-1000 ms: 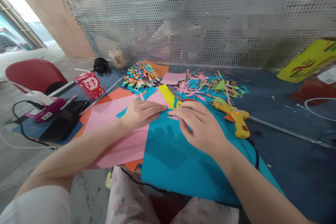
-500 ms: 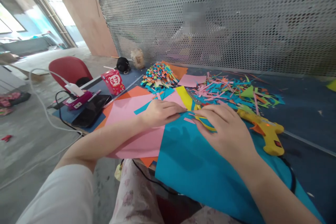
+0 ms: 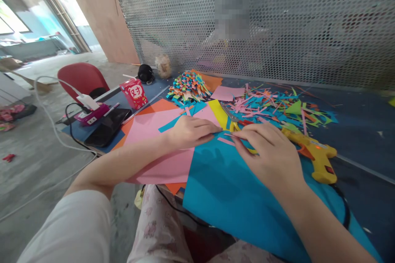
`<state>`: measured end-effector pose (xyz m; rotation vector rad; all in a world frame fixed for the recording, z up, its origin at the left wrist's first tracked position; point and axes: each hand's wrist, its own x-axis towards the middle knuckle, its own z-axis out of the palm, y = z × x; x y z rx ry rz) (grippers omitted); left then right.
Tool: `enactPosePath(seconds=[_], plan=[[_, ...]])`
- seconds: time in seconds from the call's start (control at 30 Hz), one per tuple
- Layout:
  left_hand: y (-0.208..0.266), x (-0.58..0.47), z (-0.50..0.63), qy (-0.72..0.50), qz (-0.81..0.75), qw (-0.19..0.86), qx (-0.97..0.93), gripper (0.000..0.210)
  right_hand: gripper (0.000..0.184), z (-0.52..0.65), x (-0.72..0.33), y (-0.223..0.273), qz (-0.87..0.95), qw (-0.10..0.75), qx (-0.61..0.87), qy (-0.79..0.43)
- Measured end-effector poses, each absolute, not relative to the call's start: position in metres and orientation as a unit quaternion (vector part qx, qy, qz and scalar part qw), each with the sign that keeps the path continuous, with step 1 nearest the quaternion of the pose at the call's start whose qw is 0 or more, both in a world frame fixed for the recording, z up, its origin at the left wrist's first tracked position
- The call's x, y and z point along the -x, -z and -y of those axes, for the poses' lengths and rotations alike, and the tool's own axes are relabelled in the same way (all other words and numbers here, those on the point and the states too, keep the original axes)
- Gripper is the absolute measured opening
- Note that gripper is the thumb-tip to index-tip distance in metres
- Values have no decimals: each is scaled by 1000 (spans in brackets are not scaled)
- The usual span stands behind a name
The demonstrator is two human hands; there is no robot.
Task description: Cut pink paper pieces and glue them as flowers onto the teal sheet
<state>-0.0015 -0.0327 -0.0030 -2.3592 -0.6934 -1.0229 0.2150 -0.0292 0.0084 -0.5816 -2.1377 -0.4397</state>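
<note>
My left hand (image 3: 196,131) rests over the papers with its fingers together, closed at the tips near the edge of a blue sheet (image 3: 222,189). What those fingertips hold, if anything, is hidden. Between thumb and fingers, my right hand (image 3: 268,148) pinches a thin pink paper strip (image 3: 228,134). A second pink strip (image 3: 225,141) lies on the blue sheet just below. Scissors (image 3: 230,114) lie partly beneath my right hand, and a yellow paper piece (image 3: 217,111) sits beyond the fingertips. Under my left forearm is a large pink sheet (image 3: 166,164).
A yellow glue gun (image 3: 322,160) lies right of my right hand. Behind are a heap of cut strips (image 3: 262,104) and a multicoloured paper piece (image 3: 189,86). On the left stand a red carton (image 3: 134,93), a phone (image 3: 108,127) and a power strip (image 3: 92,116).
Both hands stay nearly in place. My right hand has shifted slightly right with the pink strip, and more of the loose pink strip shows. The view has moved a little.
</note>
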Motion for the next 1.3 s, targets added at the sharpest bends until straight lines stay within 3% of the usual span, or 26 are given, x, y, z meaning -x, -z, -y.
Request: enactPosePath(seconds=[0.57, 1.3], plan=[[2, 2, 32, 375, 216, 265, 862, 16, 3, 31, -213, -11, 855, 438, 218, 172], [7, 2, 32, 355, 241, 252, 867, 20, 13, 33, -213, -11, 871, 405, 192, 201]])
